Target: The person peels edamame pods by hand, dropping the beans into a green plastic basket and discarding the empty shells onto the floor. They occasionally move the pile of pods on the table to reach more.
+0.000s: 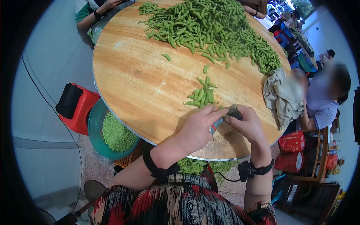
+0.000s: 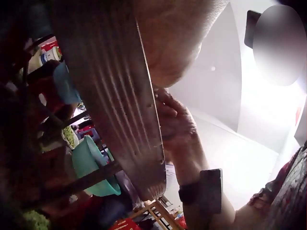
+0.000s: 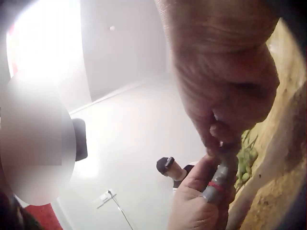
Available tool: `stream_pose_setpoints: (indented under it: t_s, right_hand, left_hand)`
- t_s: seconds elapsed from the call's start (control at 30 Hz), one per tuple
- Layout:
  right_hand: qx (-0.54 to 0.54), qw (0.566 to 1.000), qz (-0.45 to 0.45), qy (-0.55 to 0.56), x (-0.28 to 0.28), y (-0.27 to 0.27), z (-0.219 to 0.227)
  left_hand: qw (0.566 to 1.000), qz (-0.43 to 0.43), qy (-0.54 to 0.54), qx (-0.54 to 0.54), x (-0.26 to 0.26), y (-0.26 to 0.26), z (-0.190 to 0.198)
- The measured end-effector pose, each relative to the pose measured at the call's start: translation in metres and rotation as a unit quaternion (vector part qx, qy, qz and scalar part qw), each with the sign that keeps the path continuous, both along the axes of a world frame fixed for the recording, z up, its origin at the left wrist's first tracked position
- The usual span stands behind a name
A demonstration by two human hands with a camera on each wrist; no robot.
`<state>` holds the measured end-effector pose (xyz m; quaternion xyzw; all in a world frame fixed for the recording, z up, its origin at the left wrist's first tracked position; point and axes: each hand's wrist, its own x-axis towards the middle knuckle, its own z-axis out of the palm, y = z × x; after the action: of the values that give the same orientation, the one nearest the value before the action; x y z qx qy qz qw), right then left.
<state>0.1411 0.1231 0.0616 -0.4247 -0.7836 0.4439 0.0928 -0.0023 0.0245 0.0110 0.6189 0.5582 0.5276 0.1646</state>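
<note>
Both hands meet over the near edge of the round wooden table (image 1: 123, 75). My left hand (image 1: 198, 125) reaches in from the left, its fingertips against the right hand's. A grey cover with a red band (image 1: 214, 126) wraps one of its digits. My right hand (image 1: 248, 122) has thumb and forefinger bent inward around dark grey, wrinkled material (image 1: 234, 112). In the right wrist view the grey-covered digit (image 3: 221, 179) points up at the right fingertips. I cannot tell what lies between the fingertips. Just beyond is a small heap of green soybean pods (image 1: 202, 93).
A large pile of pods (image 1: 202, 26) covers the far side. Shelled beans (image 1: 118, 133) fill a green basket (image 1: 94, 123) below left, beside a red container (image 1: 84, 112). A crumpled grey cloth (image 1: 279, 93) lies at the right edge. Other people sit around.
</note>
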Motion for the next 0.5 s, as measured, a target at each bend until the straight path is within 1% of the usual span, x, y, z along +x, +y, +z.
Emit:
stream_pose_setpoints:
  t_s: [0.07, 0.1, 0.13, 0.17, 0.2, 0.23, 0.27, 0.3, 0.33, 0.4, 0.43, 0.47, 0.5]
  right_hand:
    - [-0.149, 0.983, -0.011, 0.103, 0.009, -0.012, 0.007]
    - [-0.151, 0.983, -0.013, 0.105, 0.016, -0.013, 0.005]
    - [-0.241, 0.955, -0.028, 0.168, 0.025, -0.013, 0.002]
    - [-0.329, 0.915, -0.042, 0.229, 0.030, -0.014, 0.000]
    - [-0.332, 0.914, -0.042, 0.229, 0.029, -0.020, -0.001]
    - [-0.275, 0.930, -0.069, 0.235, 0.024, -0.028, 0.000]
    - [-0.217, 0.941, -0.096, 0.241, 0.019, -0.036, -0.002]
    - [-0.200, 0.945, -0.097, 0.240, 0.016, -0.042, -0.008]
    - [-0.203, 0.944, -0.097, 0.242, 0.014, -0.047, -0.010]
    - [-0.278, 0.926, -0.038, 0.251, 0.012, -0.055, -0.011]
    - [-0.317, 0.904, -0.035, 0.284, 0.012, -0.057, -0.013]
    - [-0.318, 0.904, -0.035, 0.285, 0.013, -0.057, -0.016]
    - [-0.354, 0.883, -0.034, 0.306, 0.016, -0.055, -0.020]
  left_hand:
    - [0.999, -0.033, 0.025, -0.012, 0.001, -0.002, 0.003]
    - [0.999, -0.036, 0.026, -0.014, 0.003, -0.002, 0.004]
    - [0.998, -0.036, -0.030, -0.033, 0.005, -0.002, 0.005]
    - [0.994, -0.034, -0.087, -0.053, 0.006, -0.003, 0.005]
    - [0.994, -0.034, -0.087, -0.056, 0.005, -0.003, 0.003]
    - [0.962, -0.075, -0.235, -0.114, 0.002, -0.001, 0.000]
    - [0.905, -0.115, -0.375, -0.168, -0.001, 0.000, -0.002]
    - [0.910, -0.131, -0.374, -0.123, -0.003, 0.000, -0.001]
    - [0.910, -0.130, -0.372, -0.125, -0.005, 0.002, -0.004]
    - [0.862, -0.175, -0.463, -0.110, -0.007, 0.004, -0.010]
    - [0.862, -0.173, -0.462, -0.112, -0.008, 0.003, -0.009]
    - [0.857, -0.162, -0.470, -0.131, -0.008, 0.002, -0.006]
    - [0.852, -0.152, -0.478, -0.150, -0.009, 0.001, -0.003]
